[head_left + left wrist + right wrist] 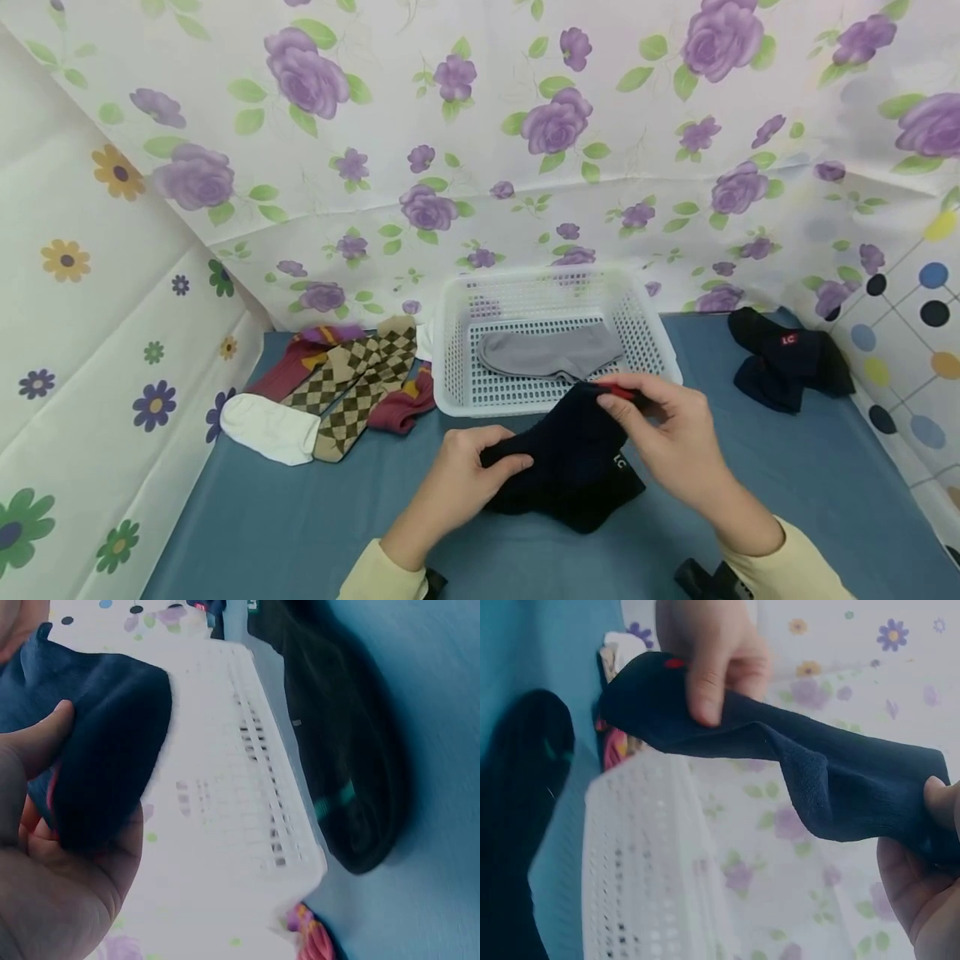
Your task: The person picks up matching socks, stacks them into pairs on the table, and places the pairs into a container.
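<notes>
A navy sock [566, 429] is stretched out in the air between both hands, in front of the basket. My left hand [468, 471] pinches its toe end between thumb and fingers. At the other end, my right hand [678, 437] grips the cuff, where a bit of red shows. The right wrist view has the navy sock [862, 780] sagging in the middle between the two hands. Beneath it a black sock [592, 504] with a white "LC" mark lies on the blue surface, partly hidden in the head view; a green patch shows on this black sock [337, 750] in the left wrist view.
A white perforated basket [446, 392] holds grey socks [543, 352]. To its left lie checkered socks [352, 383], maroon socks [401, 404] and a white sock [270, 429]. Dark socks [787, 358] with a red "LC" mark lie at the right, near the patterned wall.
</notes>
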A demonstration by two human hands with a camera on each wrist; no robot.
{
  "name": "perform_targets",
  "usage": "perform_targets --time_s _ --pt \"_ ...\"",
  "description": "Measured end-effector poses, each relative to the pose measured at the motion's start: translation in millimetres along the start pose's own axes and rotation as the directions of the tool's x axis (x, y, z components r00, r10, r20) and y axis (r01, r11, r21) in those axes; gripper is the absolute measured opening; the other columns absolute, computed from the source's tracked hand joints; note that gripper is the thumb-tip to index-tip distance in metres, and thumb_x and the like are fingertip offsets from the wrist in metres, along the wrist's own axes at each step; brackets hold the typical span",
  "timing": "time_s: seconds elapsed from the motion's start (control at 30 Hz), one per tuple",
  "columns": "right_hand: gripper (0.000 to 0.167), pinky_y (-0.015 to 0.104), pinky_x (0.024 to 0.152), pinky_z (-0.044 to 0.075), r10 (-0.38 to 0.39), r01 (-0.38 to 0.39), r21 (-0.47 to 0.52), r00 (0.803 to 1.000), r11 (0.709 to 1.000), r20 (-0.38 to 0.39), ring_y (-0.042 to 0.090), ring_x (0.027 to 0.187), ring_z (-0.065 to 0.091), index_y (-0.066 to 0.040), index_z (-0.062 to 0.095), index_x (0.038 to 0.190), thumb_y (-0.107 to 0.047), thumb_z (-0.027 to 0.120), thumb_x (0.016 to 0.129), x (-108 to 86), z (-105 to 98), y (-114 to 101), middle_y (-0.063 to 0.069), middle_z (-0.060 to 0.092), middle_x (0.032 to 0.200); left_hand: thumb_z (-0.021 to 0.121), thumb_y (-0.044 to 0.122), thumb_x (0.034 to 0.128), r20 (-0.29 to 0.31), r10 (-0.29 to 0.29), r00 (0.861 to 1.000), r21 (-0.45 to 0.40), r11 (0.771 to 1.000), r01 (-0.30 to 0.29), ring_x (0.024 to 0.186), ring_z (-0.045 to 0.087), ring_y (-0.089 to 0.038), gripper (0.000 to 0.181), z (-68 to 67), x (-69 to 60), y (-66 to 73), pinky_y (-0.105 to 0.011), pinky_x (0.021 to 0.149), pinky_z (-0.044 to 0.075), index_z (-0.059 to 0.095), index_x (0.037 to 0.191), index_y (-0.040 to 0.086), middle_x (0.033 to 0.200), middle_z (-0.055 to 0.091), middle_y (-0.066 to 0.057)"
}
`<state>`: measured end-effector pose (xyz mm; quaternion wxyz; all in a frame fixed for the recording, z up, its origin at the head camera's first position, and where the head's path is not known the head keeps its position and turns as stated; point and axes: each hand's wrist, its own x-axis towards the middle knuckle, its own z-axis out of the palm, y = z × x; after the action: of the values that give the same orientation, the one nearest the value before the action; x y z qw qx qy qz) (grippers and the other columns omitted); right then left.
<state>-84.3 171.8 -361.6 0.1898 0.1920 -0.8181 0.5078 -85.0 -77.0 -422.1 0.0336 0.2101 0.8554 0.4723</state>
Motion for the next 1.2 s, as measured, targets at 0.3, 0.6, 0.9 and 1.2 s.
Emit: perform_targets --time_s 0.3,0.6,0.9,1.2 --pt "0.027 0.016 0.059 0.048 -0.001 -0.001 -0.022 0.997 1.000 -0.080 0.005 0.071 0.059 -0.015 0.070 0.103 0.001 0.068 0.082 2.2 -14.2 5.7 -0.001 0.068 0.092 0.067 0.047 0.0816 -0.049 -0.115 0.992 0.041 0.992 0.117 0.040 0.043 -0.009 0.021 -9.1 1.0 -11.1 -0.024 0.044 0.042 0.067 0.097 0.033 0.056 0.055 0.010" --pt "0.023 0.014 0.060 0.048 0.056 -0.066 -0.084 0.992 0.994 -0.115 0.003 0.070 0.059 -0.018 0.070 0.103 -0.006 0.069 0.083 -0.1 -17.2 14.8 -0.004 0.068 0.092 0.067 0.047 0.0820 -0.054 -0.133 0.990 0.042 0.990 0.136 0.041 0.045 -0.009 0.023 -9.1 1.3 -10.2 -0.024 0.045 0.043 0.067 0.097 0.030 0.056 0.055 0.005" --pt "0.015 0.018 0.059 0.049 0.189 -0.187 -0.118 0.982 0.975 0.011 0.004 0.070 0.058 -0.025 0.067 0.103 -0.023 0.065 0.088 -8.0 -18.5 28.7 -0.009 0.066 0.090 0.069 0.042 0.0821 -0.088 -0.159 0.983 0.019 0.987 0.162 0.038 0.044 -0.010 0.014 -5.8 2.0 -11.0 -0.025 0.039 0.041 0.067 0.091 0.032 0.050 0.052 0.006" --pt "0.016 0.026 0.069 0.054 0.130 -0.147 0.013 0.914 0.989 0.384 0.009 0.098 0.062 -0.030 0.067 0.103 -0.030 0.065 0.088 -21.5 3.4 32.7 -0.008 0.061 0.121 0.067 0.017 0.0841 -0.094 -0.120 0.988 0.007 0.993 0.121 0.048 0.053 -0.004 0.017 3.6 3.7 0.2 -0.023 0.049 0.048 0.066 0.091 0.032 0.080 0.067 0.008"
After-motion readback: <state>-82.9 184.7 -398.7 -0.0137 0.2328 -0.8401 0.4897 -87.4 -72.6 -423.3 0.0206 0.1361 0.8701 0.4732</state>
